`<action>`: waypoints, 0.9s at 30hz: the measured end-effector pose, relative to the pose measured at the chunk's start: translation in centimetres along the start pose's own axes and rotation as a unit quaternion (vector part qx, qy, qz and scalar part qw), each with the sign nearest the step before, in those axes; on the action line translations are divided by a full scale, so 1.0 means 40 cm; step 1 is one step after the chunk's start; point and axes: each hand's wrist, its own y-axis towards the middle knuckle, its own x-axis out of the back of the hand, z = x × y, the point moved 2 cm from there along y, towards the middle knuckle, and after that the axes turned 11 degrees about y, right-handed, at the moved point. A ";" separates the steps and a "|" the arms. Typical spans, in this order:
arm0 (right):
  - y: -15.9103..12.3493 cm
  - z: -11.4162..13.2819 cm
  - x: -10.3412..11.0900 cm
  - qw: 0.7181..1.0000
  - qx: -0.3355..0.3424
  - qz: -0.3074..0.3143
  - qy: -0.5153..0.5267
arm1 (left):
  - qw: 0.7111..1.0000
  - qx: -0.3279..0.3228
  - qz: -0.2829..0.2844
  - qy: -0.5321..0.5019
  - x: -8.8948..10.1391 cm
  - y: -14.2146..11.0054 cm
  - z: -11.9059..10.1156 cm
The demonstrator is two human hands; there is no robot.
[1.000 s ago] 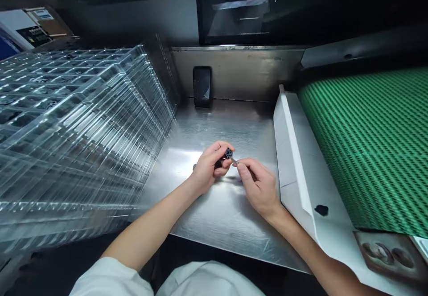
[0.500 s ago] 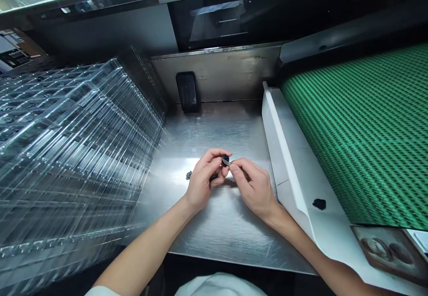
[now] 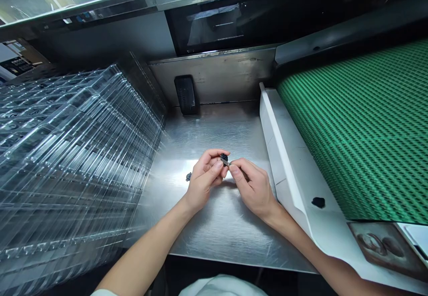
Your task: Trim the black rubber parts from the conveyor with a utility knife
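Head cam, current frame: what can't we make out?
- Black part: head view; partly covered by the left hand, too small for detail.
- Thin metallic piece: head view; one end hidden by the right hand's fingers.
- Clear tray stack: head view; cut off by the left edge.
- Green belt: head view; cut off by the right edge.

2 hands (image 3: 201, 182) (image 3: 254, 189), 1 green belt (image 3: 361, 131)
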 end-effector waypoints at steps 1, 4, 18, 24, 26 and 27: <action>0.000 0.000 0.000 1.000 -0.001 0.002 -0.001 | 1.000 0.000 -0.002 0.000 0.001 0.000 -0.001; -0.001 0.003 0.001 1.000 0.002 0.004 -0.007 | 1.000 0.002 -0.004 -0.002 0.003 0.000 -0.005; -0.005 0.012 -0.005 0.999 0.028 -0.021 -0.025 | 0.999 0.002 0.010 -0.039 -0.001 -0.007 -0.016; -0.007 0.019 -0.007 0.999 0.034 -0.024 -0.020 | 0.999 0.010 0.011 -0.046 -0.001 -0.009 -0.016; -0.007 0.018 -0.005 0.999 0.029 -0.033 -0.026 | 0.999 0.010 0.018 -0.049 -0.002 -0.010 -0.016; -0.008 0.018 -0.005 0.999 0.029 -0.034 -0.027 | 0.998 0.011 0.020 -0.051 -0.002 -0.011 -0.016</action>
